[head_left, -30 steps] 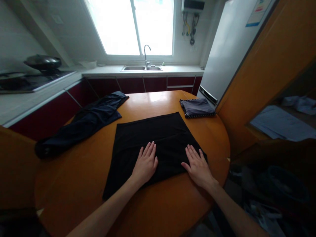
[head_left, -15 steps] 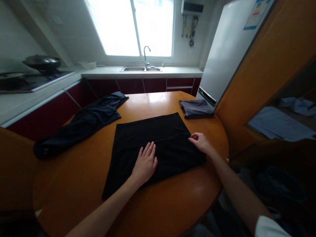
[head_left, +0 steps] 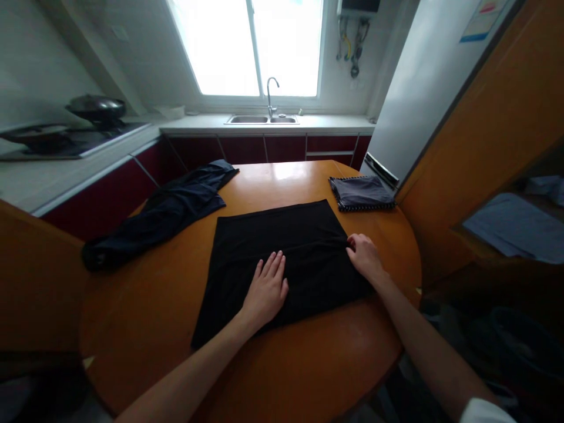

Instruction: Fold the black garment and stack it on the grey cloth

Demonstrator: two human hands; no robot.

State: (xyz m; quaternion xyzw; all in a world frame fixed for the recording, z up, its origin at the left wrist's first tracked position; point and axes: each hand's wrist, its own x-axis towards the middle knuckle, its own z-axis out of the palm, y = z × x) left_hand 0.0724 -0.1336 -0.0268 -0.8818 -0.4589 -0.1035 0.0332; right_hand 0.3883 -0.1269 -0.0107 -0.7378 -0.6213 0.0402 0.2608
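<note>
A black cloth (head_left: pixel 277 229), laid out in a broad four-sided shape, covers the middle of the wooden table (head_left: pixel 308 364); its exact kind does not show. Flat on its centre, fingers stretched out, lies my left hand (head_left: pixel 265 292). At the cloth's right edge my right hand (head_left: pixel 365 256) has its thumb and fingers pinched on the fabric. A small crease runs leftward from that pinch. The right fingertips are partly hidden by the hand's curl.
Dark blue trousers (head_left: pixel 163 214) stretch along the table's left side. A folded grey cloth with a patterned edge (head_left: pixel 363 192) lies at the back right, near the fridge (head_left: pixel 409 94). Beyond the table are a sink (head_left: pixel 249 120) and a stove with a wok (head_left: pixel 97 108).
The whole view has shifted, so everything sits further right. My right hand has closed further onto the cloth's edge, which bunches there slightly. My left hand stays flat on the cloth.
</note>
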